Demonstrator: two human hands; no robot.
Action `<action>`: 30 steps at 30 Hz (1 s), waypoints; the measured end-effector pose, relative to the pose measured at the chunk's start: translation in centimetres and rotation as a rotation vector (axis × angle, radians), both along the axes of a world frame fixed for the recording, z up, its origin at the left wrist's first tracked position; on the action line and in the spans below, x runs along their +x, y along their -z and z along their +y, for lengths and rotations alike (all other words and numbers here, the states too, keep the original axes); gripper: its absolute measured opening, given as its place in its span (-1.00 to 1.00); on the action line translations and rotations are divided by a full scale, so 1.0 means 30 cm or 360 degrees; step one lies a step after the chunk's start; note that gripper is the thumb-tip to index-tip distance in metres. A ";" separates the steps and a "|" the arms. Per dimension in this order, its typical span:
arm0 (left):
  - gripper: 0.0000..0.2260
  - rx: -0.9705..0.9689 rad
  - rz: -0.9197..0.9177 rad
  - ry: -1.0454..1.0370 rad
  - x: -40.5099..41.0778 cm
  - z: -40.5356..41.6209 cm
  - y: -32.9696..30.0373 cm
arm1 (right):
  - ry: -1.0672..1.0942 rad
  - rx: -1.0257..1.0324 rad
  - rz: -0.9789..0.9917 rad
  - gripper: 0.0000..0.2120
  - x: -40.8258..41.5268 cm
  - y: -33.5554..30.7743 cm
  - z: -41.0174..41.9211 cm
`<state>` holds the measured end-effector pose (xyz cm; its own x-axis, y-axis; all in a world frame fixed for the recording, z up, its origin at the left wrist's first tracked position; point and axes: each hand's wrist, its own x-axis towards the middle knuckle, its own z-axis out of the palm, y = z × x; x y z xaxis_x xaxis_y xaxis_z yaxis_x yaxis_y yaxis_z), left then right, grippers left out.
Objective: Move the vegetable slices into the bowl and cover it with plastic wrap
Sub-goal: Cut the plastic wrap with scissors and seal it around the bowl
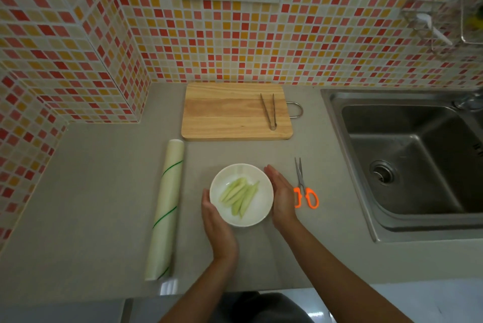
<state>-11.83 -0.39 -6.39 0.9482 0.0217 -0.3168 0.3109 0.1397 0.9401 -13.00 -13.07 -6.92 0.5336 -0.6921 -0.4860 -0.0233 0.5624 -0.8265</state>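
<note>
A white bowl (257, 211) stands on the grey counter and holds several pale green vegetable slices (239, 196). My left hand (218, 228) cups the bowl's left side with flat fingers. My right hand (281, 196) presses against its right side. Whether plastic film lies over the bowl I cannot tell. A roll of plastic wrap (166, 207) with green stripes lies lengthwise on the counter to the left of the bowl.
A wooden cutting board (230, 113) sits at the back with metal tongs (269, 111) on its right part. Orange-handled scissors (304, 187) lie just right of my right hand. A steel sink (407, 155) fills the right side. The tiled wall stands behind.
</note>
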 end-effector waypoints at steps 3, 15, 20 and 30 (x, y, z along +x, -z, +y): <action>-0.60 -0.0119 0.0132 -0.0074 0.051 -0.047 -0.010 | -0.0250 0.0008 0.0040 -0.63 0.010 0.014 0.027; -0.66 0.0008 0.0095 0.0500 0.206 -0.004 0.025 | -0.0247 -0.0100 0.0166 -0.83 0.025 -0.006 -0.010; -0.60 0.0277 -0.0078 0.0580 0.234 0.000 0.010 | -0.0111 -0.0242 0.0142 -0.79 0.023 -0.004 -0.014; -0.66 -0.0143 0.0439 -0.0056 0.093 -0.078 -0.002 | -0.0179 -0.0007 0.0005 -0.60 0.020 0.005 0.023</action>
